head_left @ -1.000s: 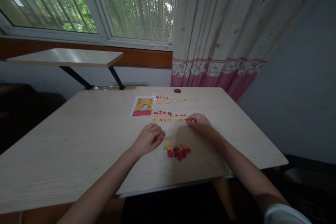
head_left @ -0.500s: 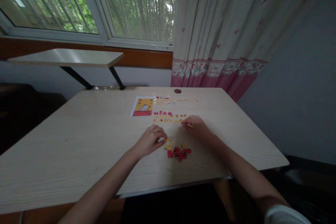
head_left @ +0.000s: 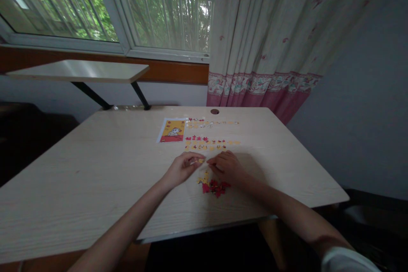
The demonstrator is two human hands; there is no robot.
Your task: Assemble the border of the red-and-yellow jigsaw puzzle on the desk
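A yellow puzzle piece (head_left: pixel 200 160) is pinched between the thumb and fingers of my left hand (head_left: pixel 182 167), above the table. Close to its right, my right hand (head_left: pixel 227 166) has its fingertips drawn together beside that piece; whether they touch or hold anything I cannot make out. Just below both hands lies a loose pile of red and yellow puzzle pieces (head_left: pixel 216 187). Beyond them, several rows of red and yellow pieces (head_left: pixel 204 143) are laid out. To the left of the rows lies a picture card (head_left: pixel 172 131) showing a white animal on yellow and red.
The pale wooden table (head_left: pixel 105 170) has a round cable hole (head_left: pixel 214 111) near its back edge. A raised shelf (head_left: pixel 86 71) on black legs stands at the back left. Behind are a barred window and a floral curtain (head_left: pixel 261 51).
My right hand has come left and nearer from the end of the rows to meet my left hand. My left hand has lifted a yellow piece off the pile's edge.
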